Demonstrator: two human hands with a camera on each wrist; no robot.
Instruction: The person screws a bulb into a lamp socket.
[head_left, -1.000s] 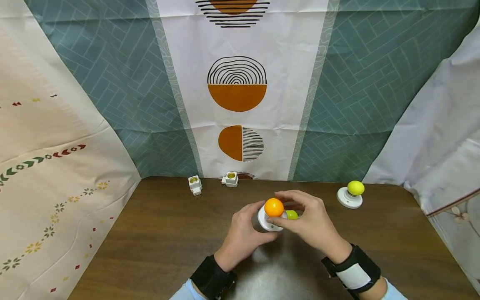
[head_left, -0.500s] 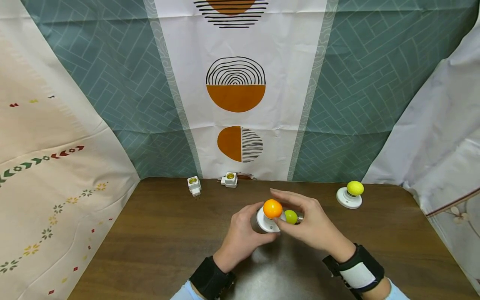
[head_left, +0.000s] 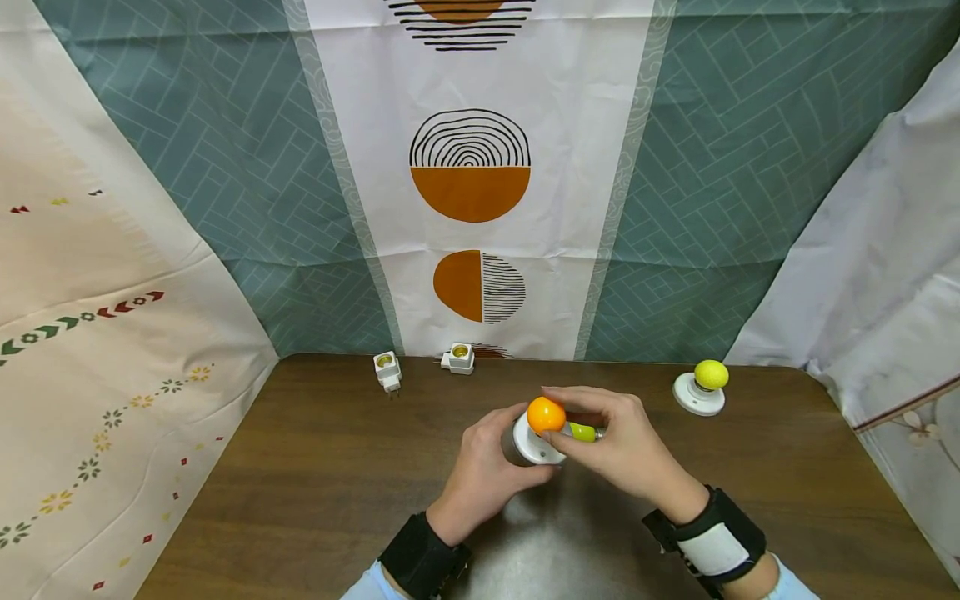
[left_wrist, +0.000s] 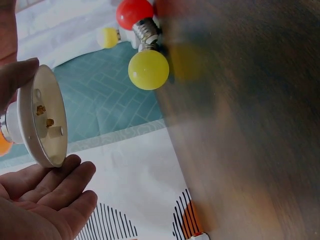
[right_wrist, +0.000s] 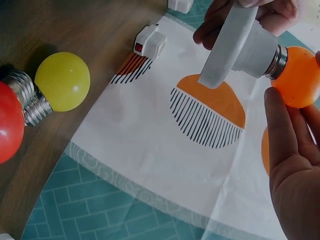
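Observation:
My left hand grips a white round lamp holder by its base, raised over the table and tilted. An orange light bulb sits in the holder's socket; in the right wrist view a band of its metal screw thread shows between glass and socket. My right hand pinches the orange bulb between thumb and fingers. The holder's hollow underside with brass terminals faces the left wrist camera. On the table beyond the right fingers lie a yellow bulb and a red bulb, the red one hidden in the head view.
Two white plug-in sockets stand at the table's back edge, left of centre. At the back right is another white lamp holder with a yellow bulb in it. Patterned cloth hangs behind the wooden table.
My right fingers spread away from the orange bulb half a second ago and now pinch it again. The left hand keeps the lamp holder in nearly the same place.

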